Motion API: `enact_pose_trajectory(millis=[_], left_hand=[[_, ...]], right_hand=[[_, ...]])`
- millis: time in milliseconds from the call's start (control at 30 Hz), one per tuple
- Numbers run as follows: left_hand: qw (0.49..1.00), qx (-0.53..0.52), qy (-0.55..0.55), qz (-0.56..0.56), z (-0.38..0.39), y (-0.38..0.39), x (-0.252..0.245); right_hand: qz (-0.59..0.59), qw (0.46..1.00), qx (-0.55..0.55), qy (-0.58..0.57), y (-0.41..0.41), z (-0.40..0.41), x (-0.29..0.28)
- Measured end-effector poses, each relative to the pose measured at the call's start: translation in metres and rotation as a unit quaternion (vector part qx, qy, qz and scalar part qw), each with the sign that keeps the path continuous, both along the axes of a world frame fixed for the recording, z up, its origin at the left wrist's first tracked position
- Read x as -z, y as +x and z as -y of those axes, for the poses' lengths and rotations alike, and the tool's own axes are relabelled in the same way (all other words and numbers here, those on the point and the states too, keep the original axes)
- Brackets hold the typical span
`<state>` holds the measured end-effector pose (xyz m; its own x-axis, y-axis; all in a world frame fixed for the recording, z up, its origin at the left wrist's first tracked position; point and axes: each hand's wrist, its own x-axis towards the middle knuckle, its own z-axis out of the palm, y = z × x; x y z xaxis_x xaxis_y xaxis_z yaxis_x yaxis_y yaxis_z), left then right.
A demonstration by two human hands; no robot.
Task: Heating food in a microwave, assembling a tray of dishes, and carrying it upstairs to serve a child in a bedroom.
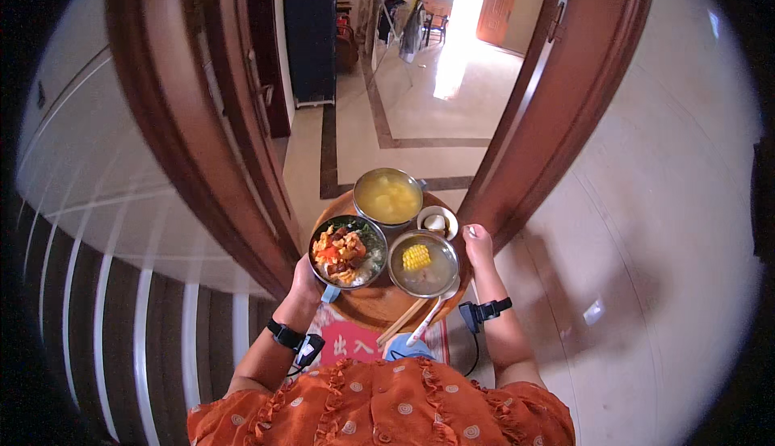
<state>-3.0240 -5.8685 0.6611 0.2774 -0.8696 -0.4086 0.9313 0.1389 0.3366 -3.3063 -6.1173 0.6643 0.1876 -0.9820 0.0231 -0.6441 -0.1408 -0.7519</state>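
A round wooden tray (363, 310) is held level between my two hands in a doorway. My left hand (307, 279) grips its left edge, partly hidden by a metal bowl of rice, greens and egg with tomato (348, 252). My right hand (478, 243) is closed around the right edge. At the tray's far side stands a metal bowl of yellow soup (388, 196). A small white bowl (437, 222) holds a pale egg-like piece in dark liquid. Nearer me is a metal bowl of broth with corn (423, 263). Wooden chopsticks (402, 322) and a white spoon (426, 322) rest at the near edge.
Brown door frames rise at left (175, 113) and right (575, 95). Stairs (139, 325) lie to the left. Beyond the doorway are a dark cabinet (310, 40), a drying rack with clothes (393, 22) and a chair (436, 27). A red mat (348, 340) lies underfoot.
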Motion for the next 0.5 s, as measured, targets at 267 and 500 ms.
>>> enact_pose_trajectory(millis=[267,500], left_hand=[[0.999,-0.009,-0.051,0.005,-0.003,0.007,0.009],[0.997,0.017,-0.044,0.069,-0.008,0.013,0.002]], right_hand=[[0.028,1.0,0.004,-0.004,0.015,0.001,0.002],[0.114,0.992,0.011,0.059,0.015,0.001,0.009]])
